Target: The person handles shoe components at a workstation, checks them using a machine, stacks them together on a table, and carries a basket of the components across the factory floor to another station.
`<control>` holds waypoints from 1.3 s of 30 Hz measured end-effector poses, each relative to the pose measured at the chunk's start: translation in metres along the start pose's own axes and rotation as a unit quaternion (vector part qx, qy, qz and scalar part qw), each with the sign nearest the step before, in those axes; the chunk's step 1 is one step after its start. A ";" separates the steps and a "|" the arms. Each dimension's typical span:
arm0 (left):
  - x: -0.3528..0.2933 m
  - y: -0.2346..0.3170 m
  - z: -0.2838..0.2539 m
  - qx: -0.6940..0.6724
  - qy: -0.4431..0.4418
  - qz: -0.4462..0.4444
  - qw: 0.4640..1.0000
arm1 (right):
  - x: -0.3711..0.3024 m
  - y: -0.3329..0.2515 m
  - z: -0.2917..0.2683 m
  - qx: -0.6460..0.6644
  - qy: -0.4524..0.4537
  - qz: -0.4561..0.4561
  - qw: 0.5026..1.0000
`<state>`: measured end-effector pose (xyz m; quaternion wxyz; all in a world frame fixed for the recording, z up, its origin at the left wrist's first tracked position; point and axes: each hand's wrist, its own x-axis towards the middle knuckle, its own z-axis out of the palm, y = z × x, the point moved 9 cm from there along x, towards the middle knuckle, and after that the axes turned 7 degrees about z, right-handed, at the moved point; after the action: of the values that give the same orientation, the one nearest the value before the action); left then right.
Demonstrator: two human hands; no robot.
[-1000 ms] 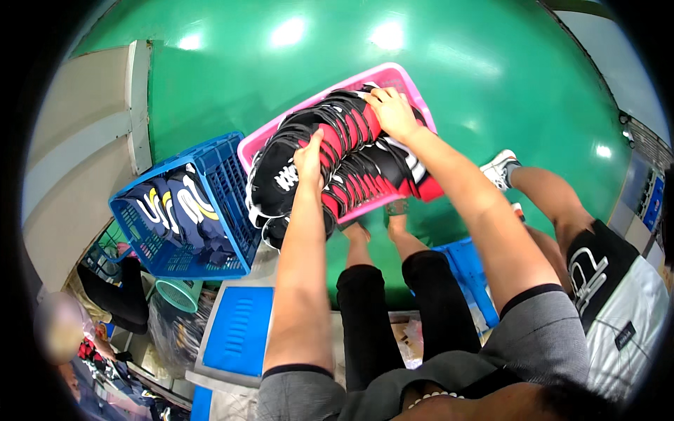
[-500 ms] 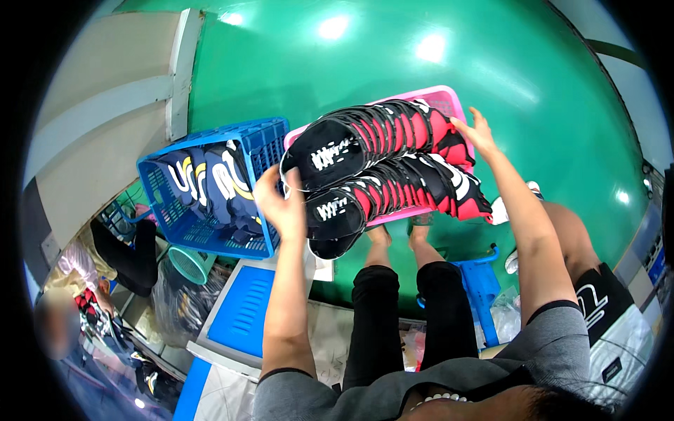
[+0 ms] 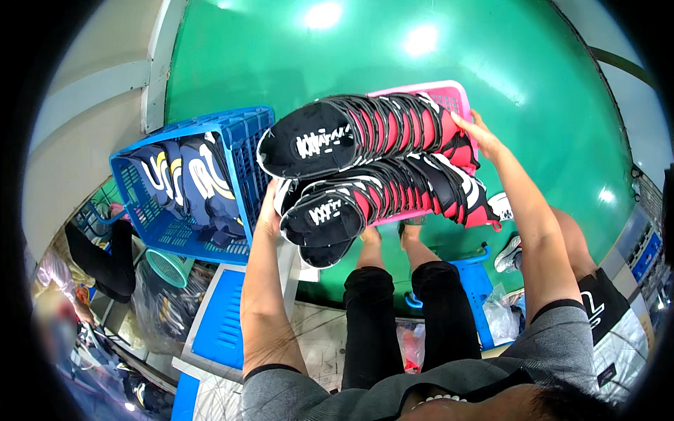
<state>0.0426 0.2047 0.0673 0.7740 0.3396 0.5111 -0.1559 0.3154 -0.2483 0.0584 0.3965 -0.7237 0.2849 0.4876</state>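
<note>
Two long rows of nested black, red and white shoe uppers (image 3: 414, 130) lie on a pink plastic basket (image 3: 453, 90). They cover most of it and jut past its left end. My right hand (image 3: 480, 137) is closed on the basket's right end, its thumb beside the heel parts of the uppers. My left hand (image 3: 269, 212) is at the left end, against the toe ends of the uppers. Its fingers are hidden behind them, so its grip does not show.
Left of the pink basket, a tilted blue crate (image 3: 256, 154) holds dark blue uppers with white and yellow marks. A blue stool (image 3: 472, 291) is by my legs. Another person's leg (image 3: 565, 242) is at right. A blue-topped grey surface (image 3: 219, 316) and green basket (image 3: 168, 268) lie at lower left.
My left hand has moved down from the toe of the upper row, and its fingers have gone out of sight. The uppers' toe ends have shifted left and now look larger.
</note>
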 end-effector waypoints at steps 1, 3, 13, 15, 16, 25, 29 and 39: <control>-0.011 0.007 0.012 0.026 0.029 0.017 0.999 | 0.001 0.003 -0.002 0.004 0.014 -0.003 1.000; -0.005 0.009 0.013 0.008 0.001 0.005 1.000 | -0.002 0.006 -0.010 0.026 0.018 -0.019 0.999; -0.034 0.138 0.091 0.040 -0.095 0.119 0.988 | -0.081 -0.041 -0.057 0.054 0.086 -0.043 0.994; -0.051 0.168 0.121 0.051 -0.105 0.081 0.990 | -0.117 -0.053 -0.075 0.052 0.103 -0.010 0.993; -0.067 0.185 0.149 0.055 -0.113 0.068 0.990 | -0.138 -0.060 -0.088 0.058 0.102 -0.007 0.993; -0.109 0.347 0.325 0.147 -0.216 0.076 0.962 | -0.216 -0.099 -0.114 0.199 0.009 0.064 0.978; -0.103 0.398 0.373 0.221 -0.210 0.020 0.952 | -0.232 -0.134 -0.100 0.217 -0.059 0.063 0.972; -0.118 0.422 0.454 0.309 -0.256 -0.023 0.915 | -0.238 -0.100 -0.087 0.281 -0.066 0.124 0.950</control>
<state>0.5513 0.1852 0.4400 0.7311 0.4984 0.2290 -0.4058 0.3502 -0.2638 0.3283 0.5381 -0.5087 0.4708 0.4796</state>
